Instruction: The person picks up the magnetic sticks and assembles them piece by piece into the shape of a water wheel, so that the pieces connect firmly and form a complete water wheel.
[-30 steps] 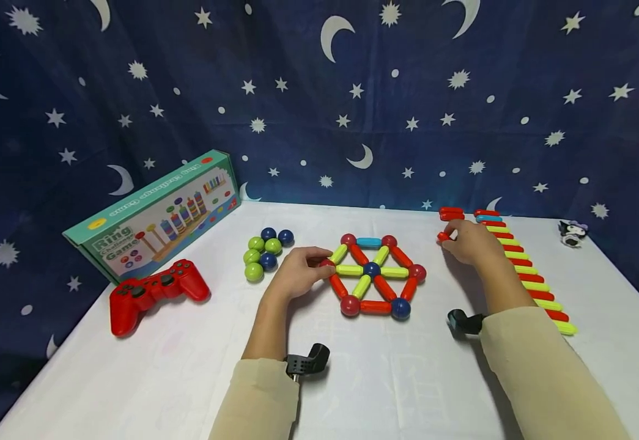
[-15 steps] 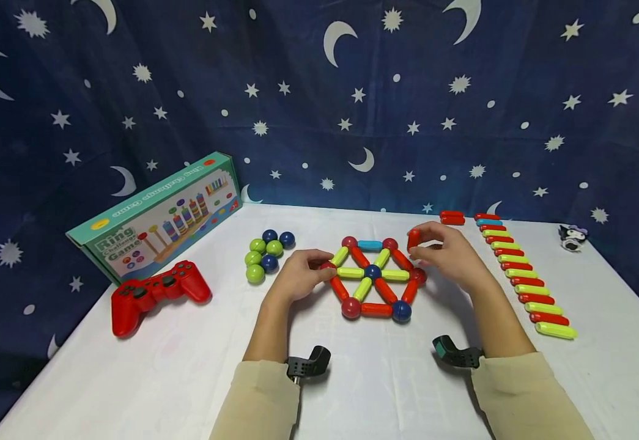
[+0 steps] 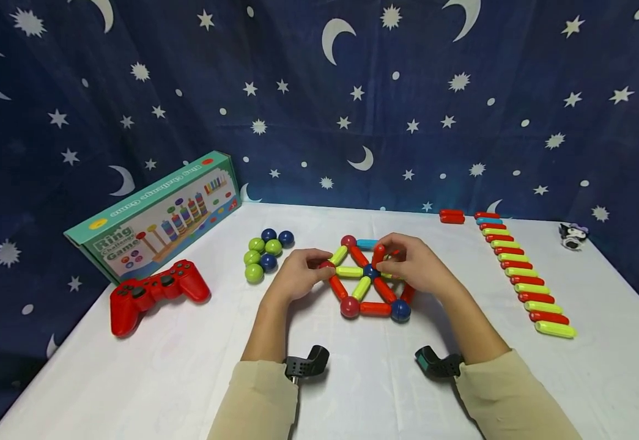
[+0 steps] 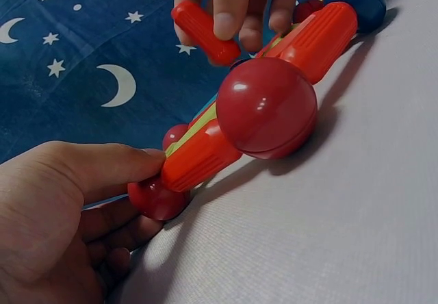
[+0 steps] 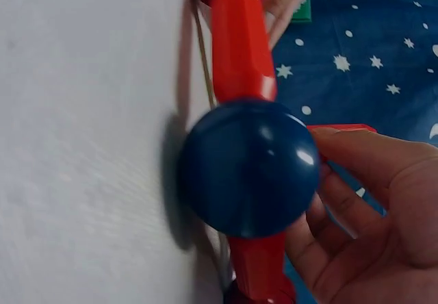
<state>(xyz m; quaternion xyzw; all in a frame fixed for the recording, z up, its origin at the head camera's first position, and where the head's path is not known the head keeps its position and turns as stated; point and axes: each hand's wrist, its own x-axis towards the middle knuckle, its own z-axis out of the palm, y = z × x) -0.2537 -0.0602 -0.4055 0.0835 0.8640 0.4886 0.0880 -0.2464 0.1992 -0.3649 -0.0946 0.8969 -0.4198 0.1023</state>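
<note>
A flat hexagon of magnetic rods and balls (image 3: 375,309) lies on the white table, with a blue ball (image 3: 371,271) at its centre. My left hand (image 3: 297,275) pinches the red ball (image 4: 157,198) at its left corner. Between thumb and fingers, my right hand (image 3: 415,263) holds a loose red magnetic rod (image 3: 378,255) tilted upright, its lower end at the centre ball; whether they touch I cannot tell. That hand hides the hexagon's right corner. In the right wrist view, a blue corner ball (image 5: 250,170) covers most of the held rod.
Several green and blue balls (image 3: 254,272) sit left of the hexagon. A column of red, yellow and blue rods (image 3: 556,330) runs down the right, with two red rods (image 3: 452,219) behind. A red game controller (image 3: 156,292), a game box (image 3: 159,220) and a small figurine (image 3: 572,235) stand around.
My right hand has carried the red rod from the rods at the right leftward to the hexagon's centre, turning it upright. My left hand has stayed on the corner ball.
</note>
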